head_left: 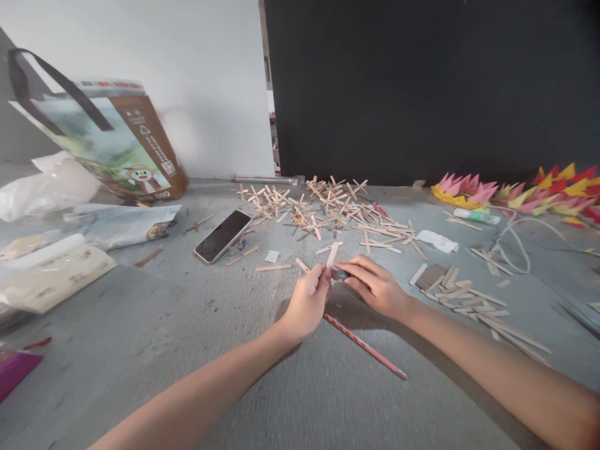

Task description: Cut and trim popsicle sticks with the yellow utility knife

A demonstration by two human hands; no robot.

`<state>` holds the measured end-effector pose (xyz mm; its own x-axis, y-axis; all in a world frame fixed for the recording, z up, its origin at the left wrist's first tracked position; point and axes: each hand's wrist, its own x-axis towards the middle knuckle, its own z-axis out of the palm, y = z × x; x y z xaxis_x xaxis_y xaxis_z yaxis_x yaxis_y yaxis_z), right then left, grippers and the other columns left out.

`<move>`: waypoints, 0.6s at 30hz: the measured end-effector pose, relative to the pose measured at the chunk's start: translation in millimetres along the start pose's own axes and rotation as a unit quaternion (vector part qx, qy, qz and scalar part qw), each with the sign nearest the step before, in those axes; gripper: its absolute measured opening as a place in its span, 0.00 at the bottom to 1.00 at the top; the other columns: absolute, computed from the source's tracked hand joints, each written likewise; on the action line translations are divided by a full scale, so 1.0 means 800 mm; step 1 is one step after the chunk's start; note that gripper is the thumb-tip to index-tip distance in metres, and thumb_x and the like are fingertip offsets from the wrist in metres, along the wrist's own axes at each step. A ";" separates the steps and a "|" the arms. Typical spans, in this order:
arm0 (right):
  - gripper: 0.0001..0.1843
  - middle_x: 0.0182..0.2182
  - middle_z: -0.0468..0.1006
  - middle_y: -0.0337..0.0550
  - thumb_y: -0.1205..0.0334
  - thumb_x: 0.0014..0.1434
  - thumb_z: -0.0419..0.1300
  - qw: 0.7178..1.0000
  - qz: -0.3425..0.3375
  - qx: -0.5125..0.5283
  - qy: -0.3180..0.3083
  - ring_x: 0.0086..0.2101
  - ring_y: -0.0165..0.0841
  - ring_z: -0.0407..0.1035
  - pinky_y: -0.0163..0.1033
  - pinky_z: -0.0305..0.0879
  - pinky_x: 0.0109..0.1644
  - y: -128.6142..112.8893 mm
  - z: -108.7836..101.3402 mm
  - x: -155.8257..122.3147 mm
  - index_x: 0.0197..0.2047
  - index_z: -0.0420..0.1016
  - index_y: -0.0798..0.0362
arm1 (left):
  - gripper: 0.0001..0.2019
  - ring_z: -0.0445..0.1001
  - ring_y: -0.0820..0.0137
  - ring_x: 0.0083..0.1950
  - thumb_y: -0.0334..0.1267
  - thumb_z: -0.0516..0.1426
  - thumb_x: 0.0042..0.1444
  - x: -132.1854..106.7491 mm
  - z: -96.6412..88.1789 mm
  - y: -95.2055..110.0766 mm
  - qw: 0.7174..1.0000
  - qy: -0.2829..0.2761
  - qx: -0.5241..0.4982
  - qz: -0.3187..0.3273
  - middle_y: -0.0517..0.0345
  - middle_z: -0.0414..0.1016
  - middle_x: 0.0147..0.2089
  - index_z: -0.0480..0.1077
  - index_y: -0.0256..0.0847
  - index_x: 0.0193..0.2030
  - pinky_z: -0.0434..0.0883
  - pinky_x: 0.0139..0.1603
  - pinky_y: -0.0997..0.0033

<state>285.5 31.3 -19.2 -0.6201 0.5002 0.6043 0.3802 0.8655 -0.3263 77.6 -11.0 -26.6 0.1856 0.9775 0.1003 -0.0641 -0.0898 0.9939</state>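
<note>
Stick pinched, joining step by my reading.
Left hand point(307, 303) fingers clamp the wooden stick point(333, 253); right hand point(375, 287) fingers closed on a small dark item point(341, 274) beside them. Next I need steady alignment.

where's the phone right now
In the head view the phone lies flat on the grey surface, left of centre, between the printed bag and the pile of stick crosses, beyond the left hand, which pinches a wooden stick.
</note>
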 end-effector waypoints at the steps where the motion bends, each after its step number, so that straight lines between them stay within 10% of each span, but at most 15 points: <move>1: 0.22 0.48 0.76 0.50 0.61 0.75 0.52 1.000 -0.001 0.009 -0.003 0.45 0.40 0.72 0.46 0.73 0.49 -0.001 0.000 0.001 0.69 0.67 0.46 | 0.20 0.53 0.76 0.26 0.56 0.52 0.70 -0.001 0.000 0.001 1.000 -0.003 0.005 0.002 0.66 0.56 0.26 0.64 0.41 0.36 0.54 0.27 0.76; 18: 0.14 0.43 0.71 0.49 0.71 0.73 0.47 0.997 0.034 0.064 -0.024 0.46 0.41 0.67 0.46 0.69 0.49 0.004 0.001 0.004 0.49 0.71 0.48 | 0.19 0.52 0.75 0.26 0.53 0.49 0.72 -0.005 -0.002 0.011 0.995 -0.098 0.016 -0.019 0.67 0.53 0.25 0.66 0.40 0.38 0.52 0.28 0.74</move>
<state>284.0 36.0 -19.1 -0.6291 0.5553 0.5440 0.3337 0.8250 -0.4562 75.1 -15.2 -18.7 0.3757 0.9243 0.0668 -0.0219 -0.0631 0.9978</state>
